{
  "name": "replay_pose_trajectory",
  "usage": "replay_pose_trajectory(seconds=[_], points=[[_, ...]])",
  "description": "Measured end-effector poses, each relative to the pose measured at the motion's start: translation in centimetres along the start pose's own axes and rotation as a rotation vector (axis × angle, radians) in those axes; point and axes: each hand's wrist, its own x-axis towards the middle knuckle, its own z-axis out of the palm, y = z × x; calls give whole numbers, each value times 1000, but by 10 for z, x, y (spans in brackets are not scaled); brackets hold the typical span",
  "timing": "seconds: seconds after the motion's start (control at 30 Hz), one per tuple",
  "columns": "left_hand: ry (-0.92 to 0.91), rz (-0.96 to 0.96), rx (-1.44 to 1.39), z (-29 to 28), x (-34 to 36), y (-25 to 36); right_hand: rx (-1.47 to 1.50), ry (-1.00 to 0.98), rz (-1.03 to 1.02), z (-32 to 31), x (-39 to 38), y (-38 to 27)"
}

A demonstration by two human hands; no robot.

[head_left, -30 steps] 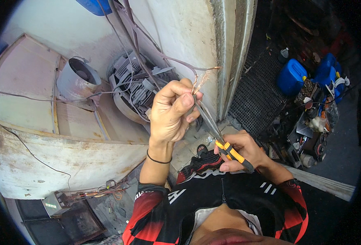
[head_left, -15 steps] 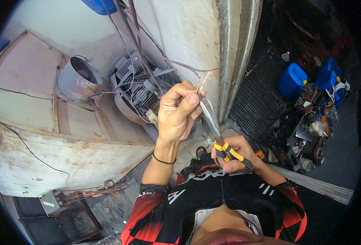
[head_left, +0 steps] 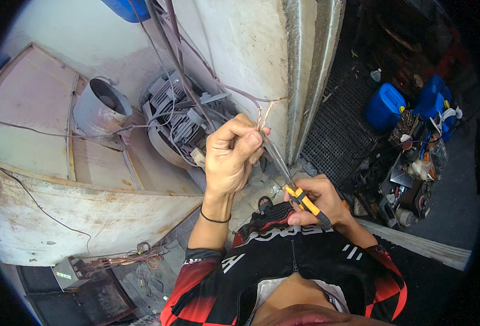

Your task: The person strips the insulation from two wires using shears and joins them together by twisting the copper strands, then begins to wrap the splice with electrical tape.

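My left hand [head_left: 230, 155] is raised in the middle of the view, pinching a thin grey wire [head_left: 239, 93] between thumb and forefinger. Bare copper strands [head_left: 263, 113] stick up just above my fingertips. My right hand [head_left: 317, 202] sits lower and to the right, closed around pliers with yellow and black handles [head_left: 304, 202]. The pliers' metal jaws [head_left: 276, 155] reach up to the wire right under my left thumb. The wire runs back up along the pale wall.
A grey electric motor [head_left: 181, 119] with loose wires sits behind my left hand, beside a round metal duct [head_left: 100, 108] on a worn pale casing [head_left: 39, 163]. A concrete pillar [head_left: 300, 70] rises centre. At right stand a metal grille, blue canisters [head_left: 385, 106] and cluttered parts.
My left hand with the wire has shifted slightly up and right. My right hand and the pliers stay close below it, jaws still on the wire.
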Motion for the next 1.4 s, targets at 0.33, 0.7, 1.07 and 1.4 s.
replay_pose_trajectory(seconds=[0.33, 0.7, 1.07, 1.4], points=[[40, 1, 55, -1, 1, -6, 131, -34, 5, 5, 2, 6], [44, 49, 258, -6, 2, -3, 175, -30, 118, 2, -2, 1], [-112, 127, 773, -14, 15, 23, 172, -67, 252, -4, -5, -7], [-119, -6, 617, -46, 17, 37, 364, 171, 35, -32, -19, -17]])
